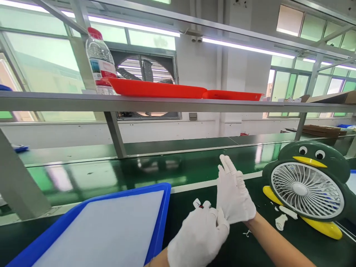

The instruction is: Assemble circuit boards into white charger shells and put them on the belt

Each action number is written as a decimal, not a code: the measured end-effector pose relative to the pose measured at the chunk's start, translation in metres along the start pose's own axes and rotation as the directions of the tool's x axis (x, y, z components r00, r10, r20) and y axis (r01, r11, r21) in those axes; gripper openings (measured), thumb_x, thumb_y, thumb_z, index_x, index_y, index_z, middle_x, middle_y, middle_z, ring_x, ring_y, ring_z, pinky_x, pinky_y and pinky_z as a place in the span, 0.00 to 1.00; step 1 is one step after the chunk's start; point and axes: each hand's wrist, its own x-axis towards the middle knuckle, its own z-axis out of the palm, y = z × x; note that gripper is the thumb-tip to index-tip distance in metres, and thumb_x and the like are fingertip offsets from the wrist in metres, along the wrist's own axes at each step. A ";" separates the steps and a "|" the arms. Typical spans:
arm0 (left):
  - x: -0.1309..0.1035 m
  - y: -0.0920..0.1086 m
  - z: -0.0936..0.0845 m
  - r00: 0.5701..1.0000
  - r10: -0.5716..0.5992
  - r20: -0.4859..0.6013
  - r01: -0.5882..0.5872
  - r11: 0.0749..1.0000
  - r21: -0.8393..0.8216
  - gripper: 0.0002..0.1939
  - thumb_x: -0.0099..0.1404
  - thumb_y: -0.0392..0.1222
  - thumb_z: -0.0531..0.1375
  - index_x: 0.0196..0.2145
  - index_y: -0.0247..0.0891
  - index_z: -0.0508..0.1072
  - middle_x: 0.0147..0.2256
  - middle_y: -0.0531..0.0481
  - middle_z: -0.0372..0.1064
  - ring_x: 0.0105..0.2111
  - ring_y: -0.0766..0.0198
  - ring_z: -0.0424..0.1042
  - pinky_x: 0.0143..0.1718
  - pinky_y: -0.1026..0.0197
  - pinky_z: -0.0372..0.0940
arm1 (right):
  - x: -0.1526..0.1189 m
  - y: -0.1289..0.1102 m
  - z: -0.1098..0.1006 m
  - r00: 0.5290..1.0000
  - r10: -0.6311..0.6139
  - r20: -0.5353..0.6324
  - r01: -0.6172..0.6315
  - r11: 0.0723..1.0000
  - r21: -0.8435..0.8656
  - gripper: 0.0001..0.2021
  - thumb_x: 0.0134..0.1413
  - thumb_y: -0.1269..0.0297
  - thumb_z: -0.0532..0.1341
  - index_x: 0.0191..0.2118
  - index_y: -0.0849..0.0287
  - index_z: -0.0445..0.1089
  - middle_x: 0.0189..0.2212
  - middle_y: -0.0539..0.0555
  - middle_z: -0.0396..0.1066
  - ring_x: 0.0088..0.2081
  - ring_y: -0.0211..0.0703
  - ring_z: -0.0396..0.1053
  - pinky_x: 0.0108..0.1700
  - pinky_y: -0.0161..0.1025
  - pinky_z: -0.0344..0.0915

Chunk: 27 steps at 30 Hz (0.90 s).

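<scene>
Both my hands wear white gloves and meet above the dark green work surface. My left hand [198,237] is closed, its thumb and forefinger pressed on the lower edge of the glove [236,209] worn on my right hand. A small white piece [197,203] with a dark red spot sticks out by my left fingers; its kind cannot be made out. My right hand [233,191] is raised, fingers stretched out and close together, with nothing seen in it. A bare wrist shows below its glove.
A blue tray [167,200] with a white sheet lies to the left. At right stands a green penguin-shaped fan [307,189], with white scraps [281,221] beside it. Overhead, a shelf [194,105] carries red trays [158,89] and a bottle [101,61]. A green conveyor belt [194,167] runs behind.
</scene>
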 end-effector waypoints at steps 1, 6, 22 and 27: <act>0.001 0.004 0.006 0.999 -0.017 0.039 0.022 0.994 -0.111 0.13 0.62 0.25 0.51 0.35 0.40 0.68 0.22 0.48 0.70 0.19 0.59 0.69 0.17 0.60 0.57 | 0.002 0.000 0.006 0.999 -0.028 -0.016 0.027 0.999 -0.029 0.32 0.56 0.38 0.49 0.65 0.37 0.49 0.66 0.39 0.47 0.69 0.42 0.33 0.67 0.55 0.35; 0.002 0.006 0.044 0.935 -0.278 0.220 0.338 0.886 -0.317 0.09 0.58 0.28 0.52 0.28 0.41 0.64 0.22 0.50 0.67 0.20 0.61 0.68 0.21 0.60 0.60 | 0.018 0.002 0.022 0.947 -0.274 -0.169 0.237 0.949 -0.208 0.26 0.56 0.42 0.52 0.61 0.36 0.59 0.65 0.29 0.43 0.69 0.39 0.25 0.68 0.44 0.26; -0.003 -0.017 0.053 0.685 -0.265 0.679 0.725 0.340 -0.599 0.18 0.69 0.42 0.43 0.27 0.38 0.67 0.24 0.52 0.71 0.18 0.69 0.63 0.20 0.67 0.61 | 0.022 0.018 0.024 0.993 -0.028 0.111 0.026 1.000 0.015 0.26 0.58 0.42 0.51 0.62 0.29 0.52 0.67 0.34 0.40 0.69 0.50 0.37 0.63 0.61 0.44; -0.003 -0.036 0.037 0.659 -0.241 0.713 0.711 0.508 -0.486 0.17 0.68 0.41 0.48 0.26 0.40 0.72 0.25 0.53 0.73 0.24 0.65 0.69 0.33 0.64 0.64 | 0.031 0.029 0.020 0.981 -0.087 0.176 0.102 0.992 -0.080 0.24 0.65 0.48 0.44 0.65 0.33 0.45 0.68 0.42 0.44 0.67 0.46 0.44 0.64 0.58 0.47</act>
